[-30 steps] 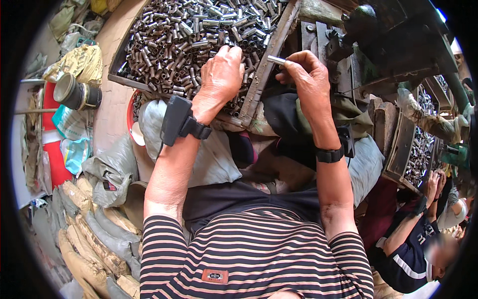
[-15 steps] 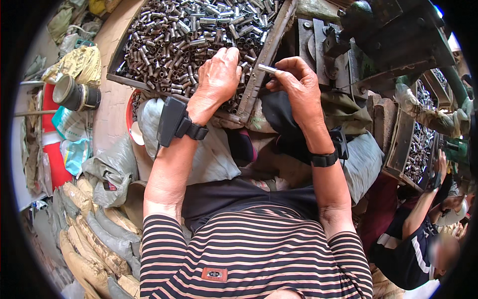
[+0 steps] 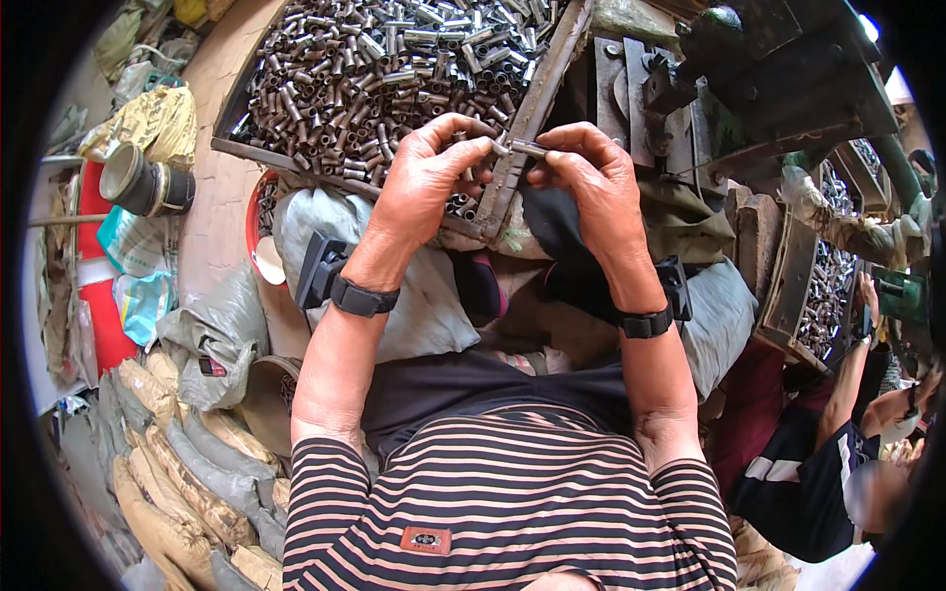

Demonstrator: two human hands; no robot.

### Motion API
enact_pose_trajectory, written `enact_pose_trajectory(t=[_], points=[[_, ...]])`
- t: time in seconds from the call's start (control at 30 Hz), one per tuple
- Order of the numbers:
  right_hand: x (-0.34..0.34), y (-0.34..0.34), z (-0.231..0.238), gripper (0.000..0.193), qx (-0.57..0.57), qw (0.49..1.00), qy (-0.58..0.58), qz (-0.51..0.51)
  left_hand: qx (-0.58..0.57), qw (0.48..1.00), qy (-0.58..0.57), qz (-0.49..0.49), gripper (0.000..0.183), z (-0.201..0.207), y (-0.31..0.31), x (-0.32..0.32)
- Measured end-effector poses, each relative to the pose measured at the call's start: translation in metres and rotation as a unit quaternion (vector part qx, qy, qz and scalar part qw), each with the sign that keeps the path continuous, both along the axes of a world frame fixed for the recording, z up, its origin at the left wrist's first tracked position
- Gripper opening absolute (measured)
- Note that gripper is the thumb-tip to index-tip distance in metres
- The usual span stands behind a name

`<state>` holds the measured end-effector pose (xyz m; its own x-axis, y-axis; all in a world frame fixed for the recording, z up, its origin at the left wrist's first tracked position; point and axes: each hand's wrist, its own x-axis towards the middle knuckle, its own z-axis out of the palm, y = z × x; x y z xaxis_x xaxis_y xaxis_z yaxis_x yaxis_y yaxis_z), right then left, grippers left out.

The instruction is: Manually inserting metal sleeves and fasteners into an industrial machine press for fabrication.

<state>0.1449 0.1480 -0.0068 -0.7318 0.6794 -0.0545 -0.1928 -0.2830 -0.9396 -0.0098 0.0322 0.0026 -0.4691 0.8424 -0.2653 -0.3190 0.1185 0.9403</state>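
Observation:
My right hand [image 3: 598, 187] pinches a short metal tube [image 3: 528, 148] between thumb and fingertips, its free end pointing left. Facing it, my left hand [image 3: 426, 177] is closed with thumb and forefinger on a small metal piece [image 3: 501, 150]. The two pieces meet or nearly meet; whether one sits inside the other I cannot tell. Both hands are over the near right corner of a shallow tray [image 3: 522, 128] with a worn wooden edge. Inside lies a heap of short metal tubes [image 3: 365, 89], some shiny, some dull brown.
A dark, heavy machine [image 3: 778, 89] stands at the right, close to my right hand. Grey cloth covers my knees. Stacked filled sacks [image 3: 177, 483] lie at the lower left, near a grey plastic bag [image 3: 217, 335]. Another person [image 3: 808, 483] works at the right beside another tray of metal parts.
My left hand has come up out of the heap and moved right to meet the tube, now holding a small metal piece. My right hand has stayed almost in place, still gripping its tube.

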Motion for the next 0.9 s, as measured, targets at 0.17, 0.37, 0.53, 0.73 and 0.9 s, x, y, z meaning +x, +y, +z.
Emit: enact_pose_trajectory(t=[0.17,0.37,0.53,0.73,0.9], points=[[0.000,-0.007,0.007,0.009,0.020,1.000,-0.001,0.023,0.062,0.995,-0.078,-0.016,0.016,-0.003,-0.006,0.005],[0.005,-0.010,0.004,0.010,0.016,1.000,-0.003,0.005,0.081,0.990,-0.113,-0.010,0.015,-0.003,-0.006,0.010],[0.006,-0.011,0.004,0.012,-0.019,1.000,0.005,-0.007,0.077,0.990,-0.112,-0.047,0.017,-0.003,-0.006,0.011],[0.008,-0.006,0.003,0.011,-0.102,0.994,0.038,-0.023,0.054,0.991,-0.123,-0.018,0.018,-0.003,-0.007,0.016],[0.008,-0.005,0.001,0.007,-0.101,0.993,0.059,-0.019,0.116,0.978,-0.173,0.007,0.012,-0.003,-0.007,0.017]])
